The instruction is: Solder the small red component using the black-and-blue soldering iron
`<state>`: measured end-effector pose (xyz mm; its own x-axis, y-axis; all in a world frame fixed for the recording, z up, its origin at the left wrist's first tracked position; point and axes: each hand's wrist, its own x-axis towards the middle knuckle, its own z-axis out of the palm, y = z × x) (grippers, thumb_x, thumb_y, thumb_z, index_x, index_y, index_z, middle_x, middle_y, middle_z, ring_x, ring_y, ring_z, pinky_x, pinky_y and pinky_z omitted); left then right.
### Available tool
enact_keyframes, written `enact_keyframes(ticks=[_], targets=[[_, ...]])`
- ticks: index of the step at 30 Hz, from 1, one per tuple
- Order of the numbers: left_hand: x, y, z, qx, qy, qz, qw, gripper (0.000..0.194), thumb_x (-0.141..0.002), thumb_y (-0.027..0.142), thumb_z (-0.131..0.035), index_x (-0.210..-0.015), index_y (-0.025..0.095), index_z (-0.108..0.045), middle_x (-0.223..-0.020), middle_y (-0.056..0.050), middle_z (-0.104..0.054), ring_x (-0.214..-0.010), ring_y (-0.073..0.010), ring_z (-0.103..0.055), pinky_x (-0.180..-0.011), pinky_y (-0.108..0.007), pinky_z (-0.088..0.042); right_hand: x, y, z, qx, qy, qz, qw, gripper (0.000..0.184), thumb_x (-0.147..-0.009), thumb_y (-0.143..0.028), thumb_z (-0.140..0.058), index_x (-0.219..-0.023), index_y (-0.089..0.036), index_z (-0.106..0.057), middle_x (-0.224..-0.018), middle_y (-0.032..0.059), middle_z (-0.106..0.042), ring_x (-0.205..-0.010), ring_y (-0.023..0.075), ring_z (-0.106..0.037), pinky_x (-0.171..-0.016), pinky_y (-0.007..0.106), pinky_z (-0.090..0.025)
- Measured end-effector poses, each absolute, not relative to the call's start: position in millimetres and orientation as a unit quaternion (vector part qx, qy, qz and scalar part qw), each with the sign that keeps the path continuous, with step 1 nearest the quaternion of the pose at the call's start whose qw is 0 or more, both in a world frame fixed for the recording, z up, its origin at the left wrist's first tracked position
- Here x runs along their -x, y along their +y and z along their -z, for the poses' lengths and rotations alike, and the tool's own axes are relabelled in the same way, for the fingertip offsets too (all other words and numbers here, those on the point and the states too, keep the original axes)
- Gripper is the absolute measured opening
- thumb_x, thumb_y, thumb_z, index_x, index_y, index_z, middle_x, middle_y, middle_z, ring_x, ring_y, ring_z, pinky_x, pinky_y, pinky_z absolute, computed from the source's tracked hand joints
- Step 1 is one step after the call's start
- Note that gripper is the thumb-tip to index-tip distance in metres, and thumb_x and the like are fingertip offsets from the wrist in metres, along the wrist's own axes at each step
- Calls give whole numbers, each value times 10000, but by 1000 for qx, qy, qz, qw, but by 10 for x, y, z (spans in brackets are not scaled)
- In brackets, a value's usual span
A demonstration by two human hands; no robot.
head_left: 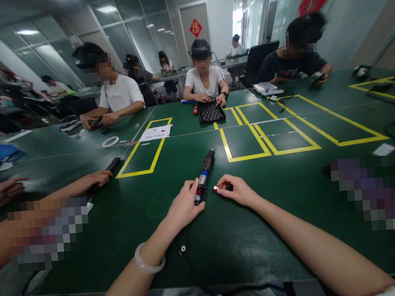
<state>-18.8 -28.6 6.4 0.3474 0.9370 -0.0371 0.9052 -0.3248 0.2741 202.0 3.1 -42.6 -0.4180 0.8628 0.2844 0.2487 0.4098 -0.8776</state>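
Near the middle of the green table, my left hand [184, 203] has its fingers closed about the rear end of an electric screwdriver [204, 172]. The tool is black with blue and silver bands, and its thin tip points away from me. Just right of it, my right hand [237, 190] pinches a small red and white piece [216, 189] between thumb and fingertips. That piece is too small to name, and part of it is hidden by the fingers. A gap separates it from the screwdriver.
Yellow tape outlines [249, 156] mark the green table [278, 223]. Across from me a person handles a black tray [211, 112]. At left, another person's hand [100, 177] grips a dark tool [114, 163]. A white tape roll [110, 142] and a paper label [157, 132] lie beyond.
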Motion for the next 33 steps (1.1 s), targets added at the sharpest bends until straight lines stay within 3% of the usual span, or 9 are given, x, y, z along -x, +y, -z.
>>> enact_keyframes(ticks=[18, 23, 27, 33], targets=[[-15, -317, -15, -809, 580, -51, 82, 665, -804, 369, -510, -1403, 226, -258, -1232, -101, -433, -1088, -240, -527, -810, -315, -487, -1850, -34, 422, 367, -830, -258, 331, 83, -801, -184, -650, -825, -178, -571, -810, 11, -581, -765, 153, -550, -709, 267, -418], [-62, -330, -26, -807, 585, -42, 67, 673, -811, 367, -499, -1407, 207, -232, -1231, -111, -439, -1090, -251, -527, -795, -327, -494, -1846, -37, 438, 366, -823, -265, 345, 159, -798, -156, -649, -910, -194, -542, -837, 3, -555, -753, 144, -527, -681, 247, -419], [-69, -331, -25, -809, 584, -38, 60, 665, -820, 377, -487, -1406, 203, -225, -1230, -111, -440, -1091, -247, -523, -777, -317, -493, -1843, -40, 429, 366, -829, -248, 343, 95, -812, -164, -641, -836, -194, -554, -833, 6, -538, -778, 150, -528, -687, 247, -415], [-69, -335, -22, -810, 584, -34, 40, 663, -837, 417, -475, -1411, 210, -216, -1214, -99, -454, -1049, -230, -534, -752, -295, -476, -1830, -76, 410, 349, -827, -274, 345, 61, -837, -150, -595, -888, -181, -584, -816, 11, -574, -736, 139, -553, -692, 247, -437]])
